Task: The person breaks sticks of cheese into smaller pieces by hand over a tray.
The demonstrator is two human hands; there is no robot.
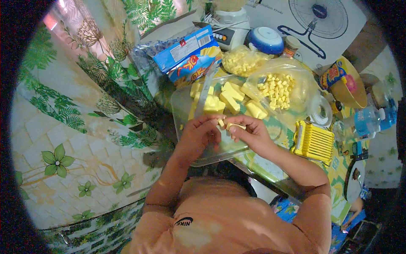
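Observation:
Both my hands meet over a clear plastic tray (198, 161). Pinched in the fingers of my left hand (203, 133) is a small yellow cube (220, 122), which looks like cheese. My right hand (250, 132) grips a short yellow stick (237, 126) of the same stuff, close beside the cube. A long flat blade (204, 93) rises just beyond my left hand; its lower end is hidden there, and I cannot tell whether the hand touches it. Larger yellow blocks (229, 103) lie in the tray past my fingertips.
Behind the tray stand a blue box (190, 53), a bag of yellow pieces (243, 60) and an open bag of cubes (277, 91). On the right are a yellow slicer (314, 142), a roll of tape (320, 112), a tub (347, 84) and a water bottle (368, 120).

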